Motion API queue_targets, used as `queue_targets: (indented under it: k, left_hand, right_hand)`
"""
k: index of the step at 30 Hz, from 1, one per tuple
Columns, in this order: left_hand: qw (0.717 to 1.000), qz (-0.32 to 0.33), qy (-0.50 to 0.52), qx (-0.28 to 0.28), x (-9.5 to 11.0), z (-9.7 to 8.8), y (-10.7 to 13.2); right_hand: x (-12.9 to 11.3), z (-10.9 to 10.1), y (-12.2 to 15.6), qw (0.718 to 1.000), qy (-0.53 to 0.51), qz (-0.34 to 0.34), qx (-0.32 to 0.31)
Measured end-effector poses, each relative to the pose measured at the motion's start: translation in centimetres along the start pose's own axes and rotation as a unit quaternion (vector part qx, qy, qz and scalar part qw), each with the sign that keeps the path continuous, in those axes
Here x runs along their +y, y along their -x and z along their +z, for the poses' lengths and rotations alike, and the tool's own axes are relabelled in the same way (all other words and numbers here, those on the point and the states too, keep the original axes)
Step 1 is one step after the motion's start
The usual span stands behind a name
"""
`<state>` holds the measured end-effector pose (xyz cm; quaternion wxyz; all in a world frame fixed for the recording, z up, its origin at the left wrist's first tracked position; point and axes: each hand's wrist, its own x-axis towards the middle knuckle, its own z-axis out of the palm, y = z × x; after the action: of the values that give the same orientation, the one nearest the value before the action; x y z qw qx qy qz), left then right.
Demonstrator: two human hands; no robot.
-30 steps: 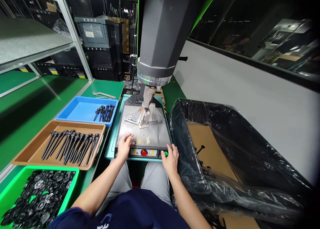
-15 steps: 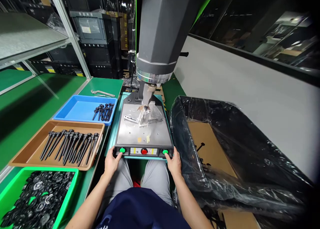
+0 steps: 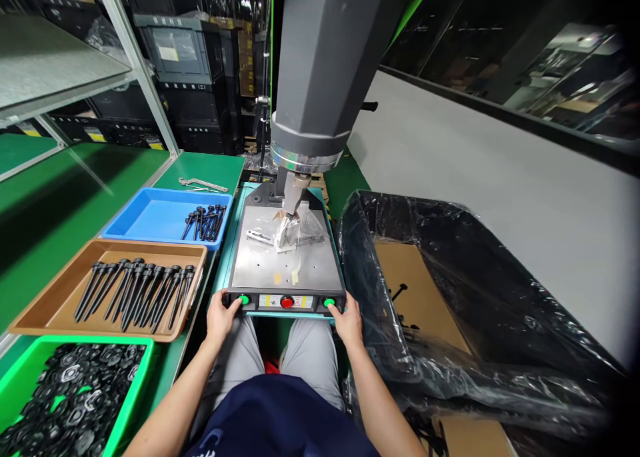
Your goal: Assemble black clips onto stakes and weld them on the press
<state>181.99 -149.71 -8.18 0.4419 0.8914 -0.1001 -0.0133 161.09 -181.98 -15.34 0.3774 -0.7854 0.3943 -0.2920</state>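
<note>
My left hand [image 3: 221,316] is curled round the left front corner of the press base [image 3: 273,278], its thumb on the left green button [image 3: 244,300]. At the opposite corner my right hand [image 3: 349,317] grips the same base, with the thumb at the right green button [image 3: 329,302]. A red button [image 3: 287,302] sits between them. Above the metal plate, the tapered metal tool [image 3: 294,194] of the press head [image 3: 313,137] points down into a fixture wrapped in clear plastic [image 3: 285,234]. Whether a part sits under the tip is hard to make out.
To the left stand a blue tray [image 3: 143,217] with black stemmed parts, a brown tray [image 3: 55,304] with longer ones, and a green bin [image 3: 143,370] of black round pieces. A wrench [image 3: 203,183] lies behind. On the right is a carton lined with black plastic [image 3: 500,297].
The press head and its tool have come down slightly toward the fixture. My thumbs have shifted a little further onto the green buttons. The view has drifted slightly.
</note>
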Motion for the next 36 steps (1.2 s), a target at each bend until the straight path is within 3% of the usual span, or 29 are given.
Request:
queue_targets:
  k: [7, 19, 22, 24, 26, 29, 33, 36]
  left_hand:
    - [0.999, 0.029, 0.008, -0.031, -0.5, -0.3, 0.2]
    - [0.999, 0.020, 0.022, -0.028, -0.3, -0.4, 0.4]
    - [1.000, 0.019, 0.000, 0.002, 1.2, -0.7, 0.5]
    - [0.996, 0.076, 0.002, 0.040, 3.1, -0.7, 0.6]
    - [0.988, 0.143, 0.043, 0.043, 5.3, -0.2, 0.5]
    - [0.975, 0.144, 0.165, -0.042, 8.7, 1.4, -0.1]
    - [0.926, -0.002, 0.338, -0.168, 12.3, 4.3, -1.9]
    - [0.856, -0.113, 0.442, -0.242, 14.2, 6.2, -3.6]
  right_hand:
    - [-0.1, -0.2, 0.4, 0.999, -0.031, 0.019, -0.040]
    - [-0.4, -0.2, 0.6, 0.999, -0.024, 0.023, -0.037]
    - [-0.4, -0.3, 0.6, 0.999, -0.017, 0.012, -0.032]
    - [-0.6, -0.4, 0.5, 1.000, -0.009, 0.001, -0.029]
    - [-1.1, -0.7, 0.3, 1.000, 0.000, -0.010, -0.027]
    - [-3.1, -1.3, 0.1, 1.000, 0.014, -0.010, 0.015]
    - [-8.6, -1.5, 0.4, 0.993, -0.039, -0.064, 0.088]
    - [-13.3, -0.2, 1.0, 0.982, -0.147, -0.115, -0.012]
